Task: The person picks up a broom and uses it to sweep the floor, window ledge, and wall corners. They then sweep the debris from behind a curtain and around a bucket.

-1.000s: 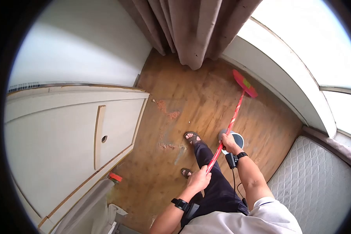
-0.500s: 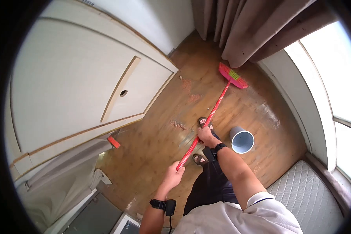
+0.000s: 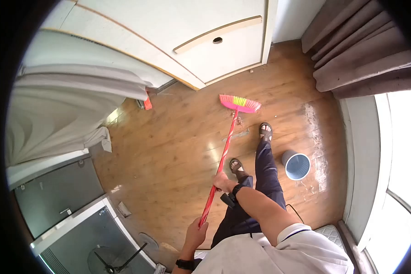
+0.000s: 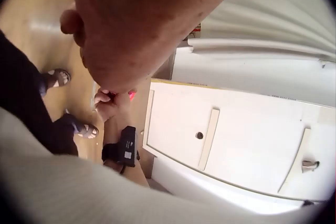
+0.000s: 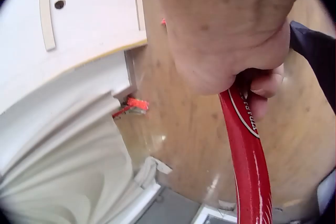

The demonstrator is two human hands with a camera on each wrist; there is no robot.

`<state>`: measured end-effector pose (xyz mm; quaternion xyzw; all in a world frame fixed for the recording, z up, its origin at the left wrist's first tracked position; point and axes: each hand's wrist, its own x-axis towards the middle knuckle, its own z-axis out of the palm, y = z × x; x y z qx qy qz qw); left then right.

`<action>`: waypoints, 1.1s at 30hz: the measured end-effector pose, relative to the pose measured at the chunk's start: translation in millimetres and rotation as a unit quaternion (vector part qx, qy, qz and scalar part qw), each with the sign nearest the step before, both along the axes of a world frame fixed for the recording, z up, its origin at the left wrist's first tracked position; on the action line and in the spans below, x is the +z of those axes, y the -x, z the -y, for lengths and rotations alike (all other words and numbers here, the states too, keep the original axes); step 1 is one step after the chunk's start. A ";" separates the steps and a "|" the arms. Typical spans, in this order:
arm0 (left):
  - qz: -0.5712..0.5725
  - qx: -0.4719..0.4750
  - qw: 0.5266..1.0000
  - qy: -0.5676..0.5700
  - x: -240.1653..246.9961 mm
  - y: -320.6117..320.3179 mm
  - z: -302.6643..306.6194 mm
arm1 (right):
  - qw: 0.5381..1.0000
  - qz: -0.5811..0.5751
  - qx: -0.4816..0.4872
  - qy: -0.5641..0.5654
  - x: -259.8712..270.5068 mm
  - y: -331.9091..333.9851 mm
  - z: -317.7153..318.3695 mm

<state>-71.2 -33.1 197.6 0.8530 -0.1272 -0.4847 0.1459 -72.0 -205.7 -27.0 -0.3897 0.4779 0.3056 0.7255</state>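
Note:
A broom with a pink head [image 3: 240, 104], its bristles pink and yellow-green, touches the wooden floor ahead in the head view. Its red-and-white striped handle [image 3: 226, 148] slants back toward the body. My right hand [image 3: 223, 182] grips the handle partway down; in the right wrist view the fingers curl round the red shaft [image 5: 247, 166]. Nearer the body, my left hand [image 3: 196, 233] holds the handle's upper end. The left wrist view shows mostly the back of the left hand [image 4: 121, 40], which hides its grip. Small reddish debris [image 3: 239, 121] lies just behind the broom head.
A grey bin [image 3: 288, 157] stands right of my sandalled feet [image 3: 266, 130]. White cabinet panels [image 3: 233, 59] border the floor ahead, with brown curtains [image 3: 365, 55] at right. Beside a grey cloth [image 3: 77, 105] at left lies a red brush-like item [image 3: 148, 101]. A fan [image 3: 112, 265] stands lower left.
The view and body have turned left. The broom head has swung from near the window and curtain over to the debris by the cabinet. Both hands keep holding the handle.

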 end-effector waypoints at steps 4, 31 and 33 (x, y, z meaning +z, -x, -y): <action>0.013 0.041 0.998 -0.041 41.8 26.7 -75.9 | 0.998 0.041 0.027 -0.047 40.6 12.8 -73.6; 0.029 -0.040 0.999 0.022 29.6 53.6 -62.5 | 0.973 0.138 0.170 0.074 13.2 85.5 -61.1; 0.043 -0.036 0.998 0.010 56.8 76.5 -83.4 | 0.999 -0.010 0.008 -0.048 53.9 82.9 -92.6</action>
